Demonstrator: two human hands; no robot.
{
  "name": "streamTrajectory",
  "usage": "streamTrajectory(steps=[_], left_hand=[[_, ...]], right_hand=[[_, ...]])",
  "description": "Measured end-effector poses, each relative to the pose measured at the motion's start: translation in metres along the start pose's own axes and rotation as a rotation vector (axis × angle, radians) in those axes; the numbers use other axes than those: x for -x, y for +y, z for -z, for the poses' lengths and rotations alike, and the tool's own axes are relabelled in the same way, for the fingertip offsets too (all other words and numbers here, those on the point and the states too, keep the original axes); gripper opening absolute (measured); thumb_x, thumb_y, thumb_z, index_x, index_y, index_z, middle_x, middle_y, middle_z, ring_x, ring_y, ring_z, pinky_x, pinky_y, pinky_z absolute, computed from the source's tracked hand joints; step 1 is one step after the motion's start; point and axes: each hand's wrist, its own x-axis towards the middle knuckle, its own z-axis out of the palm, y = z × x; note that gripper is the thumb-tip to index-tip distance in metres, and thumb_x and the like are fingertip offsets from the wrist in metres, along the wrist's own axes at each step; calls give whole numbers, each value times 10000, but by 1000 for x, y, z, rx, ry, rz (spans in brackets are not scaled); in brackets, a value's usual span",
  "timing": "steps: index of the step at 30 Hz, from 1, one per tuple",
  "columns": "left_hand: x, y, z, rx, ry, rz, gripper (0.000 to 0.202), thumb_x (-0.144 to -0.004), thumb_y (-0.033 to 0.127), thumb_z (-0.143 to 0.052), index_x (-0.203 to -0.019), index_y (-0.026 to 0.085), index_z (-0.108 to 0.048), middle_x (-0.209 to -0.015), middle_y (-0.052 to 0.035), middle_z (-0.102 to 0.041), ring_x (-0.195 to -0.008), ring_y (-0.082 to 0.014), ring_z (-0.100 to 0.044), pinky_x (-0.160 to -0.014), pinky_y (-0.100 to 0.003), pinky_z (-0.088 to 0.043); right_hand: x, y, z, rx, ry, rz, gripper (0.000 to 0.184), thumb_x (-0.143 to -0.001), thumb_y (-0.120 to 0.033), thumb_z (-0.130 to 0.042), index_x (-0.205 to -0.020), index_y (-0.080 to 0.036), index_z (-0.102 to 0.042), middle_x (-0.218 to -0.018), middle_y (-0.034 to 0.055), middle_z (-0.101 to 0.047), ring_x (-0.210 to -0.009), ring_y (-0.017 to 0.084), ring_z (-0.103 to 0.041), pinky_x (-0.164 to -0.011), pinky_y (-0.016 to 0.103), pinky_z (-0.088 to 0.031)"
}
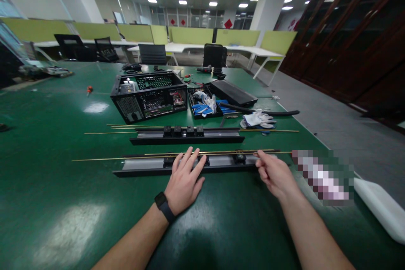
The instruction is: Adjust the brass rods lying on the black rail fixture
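My left hand [184, 181] lies with its fingers spread over the nearer black-edged metal rail [139, 174], its fingertips reaching the thin brass rods that run along the top. Farther right, my right hand [274, 171] is closed in a pinch at a thin brass rod [221, 152] above the rail's right part. Small black blocks sit in this rail; one block [239, 158] shows between my hands, and others are partly hidden by my left hand. Behind it, a second rail [218, 139] bears several black blocks, with more brass rods [107, 133] jutting out past its ends.
Beyond the rails stand an opened black computer case [148, 98], a black tray [218, 112] with blue-white gloves, and a flat black panel [234, 92]. More gloves [257, 119] and a black tube [272, 112] lie right. A white object [378, 206] and a blurred patch are near the right edge.
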Motion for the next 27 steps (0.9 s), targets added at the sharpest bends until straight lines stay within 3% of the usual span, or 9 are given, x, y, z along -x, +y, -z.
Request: streamTrajectory(steps=[2,6,8,10,14,16,22,24,27], left_hand=[[0,0,0,-1,5,0,626,-947,244,-591,-1547,210,-416,-1622,-137,-384,-1540,-339,-262,-1226,-562,-233],[0,-1,-1,-3,8,2,614,-950,247,-589,-1542,213,-429,-1621,-132,-387,-1538,-338,-267,-1226,-557,-236],[0,0,-1,-3,10,2,621,-947,245,-593,-1544,206,-425,-1620,-135,-388,-1537,-339,-270,-1227,-556,-235],[0,0,0,-1,12,1,635,-939,238,-602,-1547,205,-421,-1619,-135,-390,-1535,-339,-275,-1228,-557,-236],[0,0,-1,3,15,-3,663,-929,231,-611,-1558,218,-402,-1618,-134,-392,-1535,-340,-276,-1226,-560,-242],[0,0,-1,3,17,-5,666,-931,236,-609,-1562,221,-396,-1619,-134,-391,-1537,-340,-270,-1226,-562,-241],[0,-1,-1,1,20,-7,645,-935,244,-606,-1551,225,-416,-1612,-133,-403,-1533,-336,-281,-1225,-559,-247],[0,0,0,-1,18,-5,638,-937,241,-602,-1548,219,-419,-1612,-138,-401,-1533,-340,-281,-1221,-565,-247],[0,0,0,-1,12,-3,628,-944,241,-593,-1547,205,-419,-1616,-141,-393,-1534,-342,-274,-1220,-567,-242]], right_hand=[[-1,1,-1,-8,5,2,340,-736,-402,-853,-810,-137,-654,-577,-20,-593,-304,43,-368,-231,148,-199],[-12,-8,12,-90,269,55,222,-839,-313,-763,-777,-155,-620,-551,-46,-555,-318,43,-389,-244,136,-224],[-14,-13,17,-94,339,47,183,-884,-283,-709,-785,-155,-624,-552,-44,-556,-315,45,-393,-244,139,-230],[-13,-13,17,-82,314,35,173,-887,-288,-707,-811,-146,-644,-568,-33,-573,-312,46,-388,-239,144,-220],[-3,-4,5,-33,71,-8,281,-781,-355,-820,-847,-129,-668,-596,-15,-601,-309,42,-370,-232,147,-198],[-3,-1,3,-30,13,-19,323,-739,-367,-854,-846,-126,-669,-594,-18,-597,-310,40,-368,-231,146,-198],[-16,-9,21,-96,307,36,176,-862,-278,-735,-791,-151,-636,-570,-43,-563,-319,44,-387,-233,145,-227],[-17,-12,23,-88,310,25,166,-875,-279,-721,-803,-149,-648,-579,-36,-577,-315,43,-381,-231,148,-223],[-11,-10,17,-61,184,6,218,-825,-323,-783,-819,-143,-661,-596,-25,-594,-319,41,-377,-230,145,-213]])
